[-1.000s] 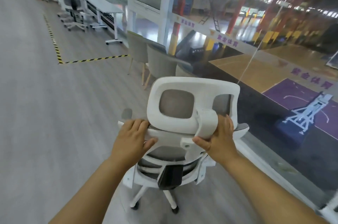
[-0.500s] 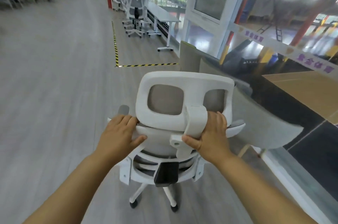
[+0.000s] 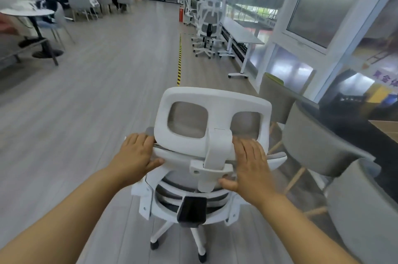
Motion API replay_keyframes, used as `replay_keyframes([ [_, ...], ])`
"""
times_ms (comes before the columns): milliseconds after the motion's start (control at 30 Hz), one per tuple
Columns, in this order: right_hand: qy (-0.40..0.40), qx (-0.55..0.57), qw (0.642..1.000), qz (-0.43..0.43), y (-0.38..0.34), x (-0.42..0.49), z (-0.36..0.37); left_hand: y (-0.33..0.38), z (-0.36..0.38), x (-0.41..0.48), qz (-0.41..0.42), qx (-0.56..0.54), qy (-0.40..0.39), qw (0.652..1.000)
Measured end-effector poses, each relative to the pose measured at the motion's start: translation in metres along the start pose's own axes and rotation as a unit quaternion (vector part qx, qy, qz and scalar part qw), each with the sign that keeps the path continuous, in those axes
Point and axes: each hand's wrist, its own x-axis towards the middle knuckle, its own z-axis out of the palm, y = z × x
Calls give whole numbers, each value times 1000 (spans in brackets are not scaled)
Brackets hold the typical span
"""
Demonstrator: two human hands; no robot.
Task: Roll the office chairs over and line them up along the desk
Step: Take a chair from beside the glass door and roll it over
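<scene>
White office chair (image 3: 215, 96) at 12 o'clock, held from behind.
Left hand (image 3: 137, 156) and right hand (image 3: 253, 166): grip clamped on its backrest top; desk (image 3: 243, 33) well apart at 1 o'clock.

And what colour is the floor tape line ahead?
The floor tape is striped yellow and black; head view.
</scene>
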Motion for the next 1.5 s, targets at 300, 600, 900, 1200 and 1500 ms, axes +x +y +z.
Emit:
replay_keyframes([
  [300, 24, 19, 999, 28, 10, 205, 89, -134, 30, 188, 36, 14, 9, 999],
  [600, -5, -30, 999, 38, 61, 405, 167, -231, 63, 388, 31, 2, -21, 999],
  [900, 22, 4, 1000, 19, 149, 594, 263, -297, 104, 589, 11, 16, -26, 999],
  [1200, -19, 32, 999, 3, 256, 792, 338, -344, 140, 797, -36, 53, -88, 994],
  [1500, 3, 28, 1000, -1, 338, 979, 426, -414, 189, 999, -36, 33, -64, 997],
])
